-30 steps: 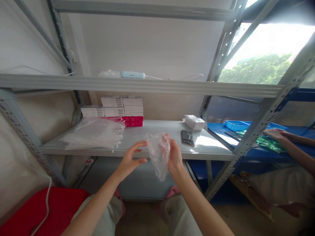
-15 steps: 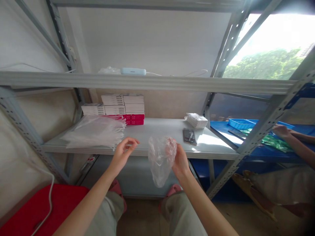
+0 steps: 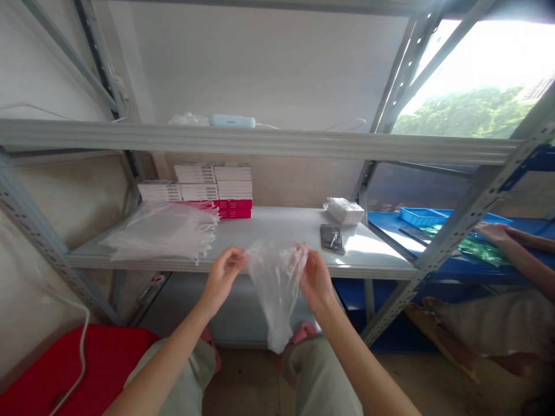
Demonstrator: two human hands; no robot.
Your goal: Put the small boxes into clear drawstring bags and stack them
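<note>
Pinching the upper edge of a clear plastic bag (image 3: pixel 277 289) from both sides in the head view, the person's two hands are spreading its top between them. The left hand (image 3: pixel 223 277) is holding thumb and fingertips together at the bag's left corner. The right hand (image 3: pixel 318 280) is gripping the opposite corner, its fingers curling round gathered film. The bag is hanging in front of the shelf (image 3: pixel 277 222), its narrow lower end dangling near a pink shoe (image 3: pixel 299 335).

On the shelf, a pile of translucent sheets (image 3: pixel 160 234) is lying to the left, overlapping the front of some stacked white boxes (image 3: pixel 197 192) and red boxes (image 3: pixel 234 208). To the right, a dark phone (image 3: pixel 333 238) is resting just in front of a wrapped white packet (image 3: pixel 344 211). Above, a pale blue device (image 3: pixel 232 121) is sitting on the upper shelf (image 3: pixel 277 140). At far right, another person's hand (image 3: pixel 494 231) is reaching over green packaging (image 3: pixel 481 249) near a blue tray (image 3: pixel 422 217).
</note>
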